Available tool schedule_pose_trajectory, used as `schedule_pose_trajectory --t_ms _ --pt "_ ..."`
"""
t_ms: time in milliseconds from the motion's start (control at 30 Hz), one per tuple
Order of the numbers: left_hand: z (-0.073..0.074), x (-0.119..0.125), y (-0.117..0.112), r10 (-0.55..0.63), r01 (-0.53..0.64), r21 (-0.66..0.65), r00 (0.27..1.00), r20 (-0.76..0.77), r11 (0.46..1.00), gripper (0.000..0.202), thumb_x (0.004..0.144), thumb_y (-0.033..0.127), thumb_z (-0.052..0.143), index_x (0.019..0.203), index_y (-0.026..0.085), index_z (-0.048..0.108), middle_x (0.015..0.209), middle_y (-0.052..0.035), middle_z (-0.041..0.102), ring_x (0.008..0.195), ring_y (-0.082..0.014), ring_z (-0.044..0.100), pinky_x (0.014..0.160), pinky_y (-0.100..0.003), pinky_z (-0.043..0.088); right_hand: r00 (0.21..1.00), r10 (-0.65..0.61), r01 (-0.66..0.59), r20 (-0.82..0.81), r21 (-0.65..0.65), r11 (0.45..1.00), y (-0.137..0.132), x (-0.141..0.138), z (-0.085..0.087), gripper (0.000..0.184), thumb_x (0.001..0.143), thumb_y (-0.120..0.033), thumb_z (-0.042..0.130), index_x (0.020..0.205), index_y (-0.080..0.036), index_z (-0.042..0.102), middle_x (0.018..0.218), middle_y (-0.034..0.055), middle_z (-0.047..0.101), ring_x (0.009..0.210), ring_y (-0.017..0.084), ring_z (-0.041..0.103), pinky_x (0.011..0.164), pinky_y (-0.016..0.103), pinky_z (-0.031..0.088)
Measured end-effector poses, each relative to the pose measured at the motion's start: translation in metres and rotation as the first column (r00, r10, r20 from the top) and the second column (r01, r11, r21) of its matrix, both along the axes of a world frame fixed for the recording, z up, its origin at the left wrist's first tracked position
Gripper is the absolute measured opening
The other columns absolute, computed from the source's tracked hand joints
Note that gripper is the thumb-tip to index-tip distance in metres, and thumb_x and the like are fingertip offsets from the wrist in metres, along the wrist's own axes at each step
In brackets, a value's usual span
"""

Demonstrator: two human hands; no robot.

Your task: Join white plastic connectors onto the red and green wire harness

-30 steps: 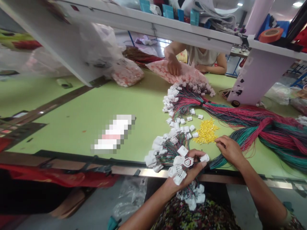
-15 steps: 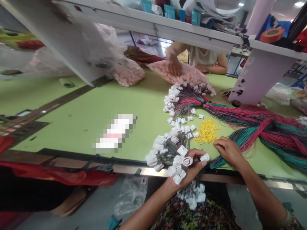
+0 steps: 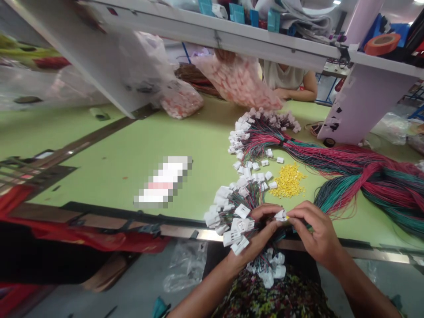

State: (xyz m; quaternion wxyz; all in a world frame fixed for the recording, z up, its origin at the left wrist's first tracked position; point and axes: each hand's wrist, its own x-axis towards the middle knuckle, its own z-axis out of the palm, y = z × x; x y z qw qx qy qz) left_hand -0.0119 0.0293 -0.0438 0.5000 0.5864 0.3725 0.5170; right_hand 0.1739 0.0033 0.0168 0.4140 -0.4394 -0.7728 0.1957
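My left hand [image 3: 256, 238] is closed around a bunch of white plastic connectors [image 3: 236, 227] on red and green wires, at the near table edge. Its fingertips pinch one white connector [image 3: 281, 215]. My right hand [image 3: 314, 232] meets it from the right, thumb and finger pinched on a small yellow piece at that connector. A heap of small yellow pieces [image 3: 289, 180] lies on the green table [image 3: 132, 150] just beyond. A thick bundle of red and green wires [image 3: 364, 176] runs off to the right.
More white connectors [image 3: 245, 128] fan out at the far wire ends. Across the table another person [image 3: 291, 79] lifts a bag of pink parts [image 3: 238, 81]. A second bag [image 3: 180, 101] lies under a white shelf [image 3: 232, 35]. A white post [image 3: 361, 101] stands right.
My right hand left the table by the yellow heap and came to the connector in my left hand. The person opposite raised the pink bag off the table.
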Motion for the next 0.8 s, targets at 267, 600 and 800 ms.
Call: schedule_pose_trajectory --t_ms 267,600,800 --pt "-0.0048 0.0019 0.0007 0.014 -0.013 0.115 1.0 -0.009 0.993 0.022 0.085 0.014 0.074 0.103 0.027 0.074 0.099 -0.0031 0.074 0.092 -0.021 0.068 0.078 -0.034 0.054 0.993 -0.02 0.006 0.119 0.122 0.992 0.0001 -0.0006 -0.0026 0.019 0.099 -0.009 0.057 0.11 -0.02 0.067 0.091 0.0063 0.069 0.084 0.02 0.064 0.074 0.033 0.052" --pt "-0.0036 0.0001 0.0016 0.013 -0.009 0.165 1.0 -0.023 0.986 0.021 0.087 0.016 0.072 0.105 0.026 0.074 0.101 -0.005 0.074 0.093 -0.0214 0.069 0.079 -0.035 0.056 0.998 0.014 -0.012 -0.068 0.026 1.0 0.0042 -0.0037 -0.0026 0.018 0.097 -0.011 0.061 0.106 -0.022 0.072 0.089 0.0038 0.069 0.082 0.017 0.065 0.073 0.03 0.053" --pt "-0.0038 -0.0014 -0.0002 0.007 -0.003 0.146 0.999 -0.033 0.989 0.021 0.088 0.015 0.072 0.106 0.026 0.074 0.102 -0.0053 0.074 0.094 -0.0213 0.069 0.081 -0.035 0.056 0.941 -0.077 -0.029 -0.328 -0.305 0.952 0.0063 -0.0054 -0.011 0.005 0.093 -0.023 0.07 0.093 -0.023 0.075 0.081 -0.0001 0.068 0.068 0.012 0.063 0.061 0.023 0.051"
